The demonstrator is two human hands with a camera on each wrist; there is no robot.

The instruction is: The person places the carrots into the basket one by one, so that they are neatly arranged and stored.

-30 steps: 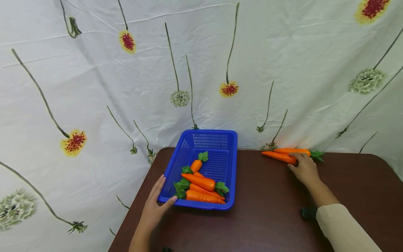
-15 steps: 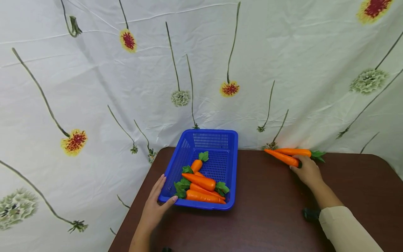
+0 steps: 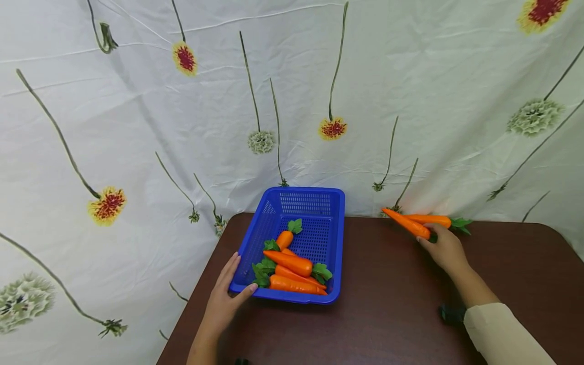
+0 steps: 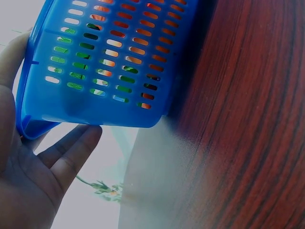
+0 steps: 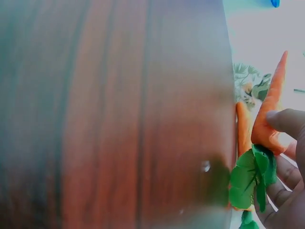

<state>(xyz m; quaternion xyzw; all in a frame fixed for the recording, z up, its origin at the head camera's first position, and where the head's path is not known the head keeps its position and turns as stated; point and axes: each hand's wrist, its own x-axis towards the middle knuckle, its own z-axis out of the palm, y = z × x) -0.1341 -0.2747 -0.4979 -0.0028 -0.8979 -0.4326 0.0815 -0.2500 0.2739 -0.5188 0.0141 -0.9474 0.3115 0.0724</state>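
Note:
In the head view, my right hand grips an orange carrot by its thick end, the tip pointing up and left. In the right wrist view, the thumb presses on the carrot, and its green leaves hang beside the fingers. Behind it another carrot lies at the table's back edge. My left hand rests on the near left corner of a blue plastic basket, fingers fairly straight along the rim. Inside the basket lie several carrots with green leaves.
The basket stands on a dark brown wooden table, near its left end. A white cloth printed with flowers hangs right behind the table. A small black object shows by the right sleeve.
The right hand has tilted its carrot, so the tip now points higher and crosses in front of the other carrot. The left hand and the basket stay put.

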